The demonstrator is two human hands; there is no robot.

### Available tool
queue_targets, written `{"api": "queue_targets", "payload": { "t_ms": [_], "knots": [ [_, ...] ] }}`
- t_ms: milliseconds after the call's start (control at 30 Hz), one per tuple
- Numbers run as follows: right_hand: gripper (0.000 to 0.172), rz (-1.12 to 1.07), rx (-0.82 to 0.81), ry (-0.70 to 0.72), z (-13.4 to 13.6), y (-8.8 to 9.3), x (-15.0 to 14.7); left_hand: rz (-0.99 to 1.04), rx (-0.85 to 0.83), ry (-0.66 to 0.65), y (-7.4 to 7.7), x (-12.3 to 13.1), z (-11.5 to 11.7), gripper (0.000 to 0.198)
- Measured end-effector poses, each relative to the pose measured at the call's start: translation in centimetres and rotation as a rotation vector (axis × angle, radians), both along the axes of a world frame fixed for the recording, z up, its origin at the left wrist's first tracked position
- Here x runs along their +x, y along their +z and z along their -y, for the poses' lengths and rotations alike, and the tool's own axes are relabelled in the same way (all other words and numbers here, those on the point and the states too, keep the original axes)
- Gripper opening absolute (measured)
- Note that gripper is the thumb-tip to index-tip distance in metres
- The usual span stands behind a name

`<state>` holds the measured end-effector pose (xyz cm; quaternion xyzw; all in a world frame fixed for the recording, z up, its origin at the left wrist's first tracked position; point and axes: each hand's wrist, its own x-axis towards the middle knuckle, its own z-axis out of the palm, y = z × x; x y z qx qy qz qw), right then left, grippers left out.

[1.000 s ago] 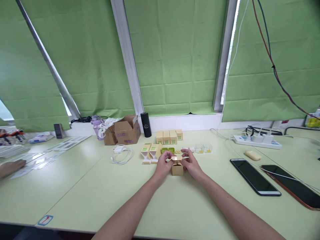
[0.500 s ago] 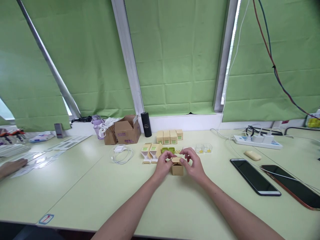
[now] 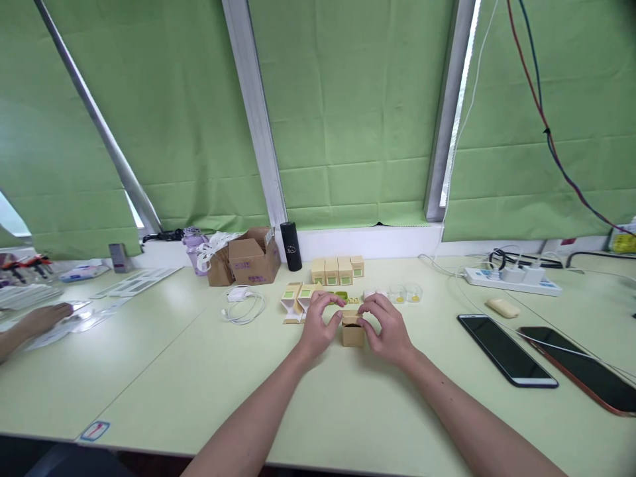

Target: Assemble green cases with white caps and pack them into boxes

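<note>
A small brown cardboard box [image 3: 353, 336] stands upright on the table between my hands, its top flap region turned toward the far side. At its upper right edge my right hand [image 3: 388, 331] pinches the cardboard between thumb and index finger. My left hand [image 3: 317, 326] is at the box's upper left, thumb close to the edge, index finger stretched out above and apart from it. Partly opened boxes [image 3: 299, 296] with green labels lie just beyond my left hand. Behind the box are a green tray [image 3: 341, 295], partly hidden, and small yellow pieces [image 3: 352, 300].
Closed boxes [image 3: 332, 273] form a row farther back. Clear containers [image 3: 405, 293] hold yellow bits. A white cable [image 3: 246, 306] lies left; phones [image 3: 507, 350] and a power strip [image 3: 511, 281] are right. Another person's hand [image 3: 47, 319] rests on sheets at far left.
My left hand has shifted slightly left, its fingers spreading away from the box top. My right hand stays at the right edge. The other person's hand moved right.
</note>
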<state>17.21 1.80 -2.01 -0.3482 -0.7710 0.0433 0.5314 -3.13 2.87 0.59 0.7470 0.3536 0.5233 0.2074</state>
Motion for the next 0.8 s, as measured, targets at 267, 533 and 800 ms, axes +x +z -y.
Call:
{"api": "queue_targets", "payload": {
  "t_ms": [267,533,800],
  "knots": [
    [0.01,0.01,0.011,0.011,0.11,0.16,0.11,-0.272,0.198,-0.043,0.88,-0.57,0.71,0.004],
    [0.011,0.021,0.008,0.042,0.09,0.21,0.14,-0.318,0.221,-0.021,0.54,-0.59,0.52,0.007],
    [0.011,0.022,-0.026,0.051,-0.07,-0.05,0.22,-0.307,0.217,-0.029,0.44,-0.53,0.57,0.006]
  ]
}}
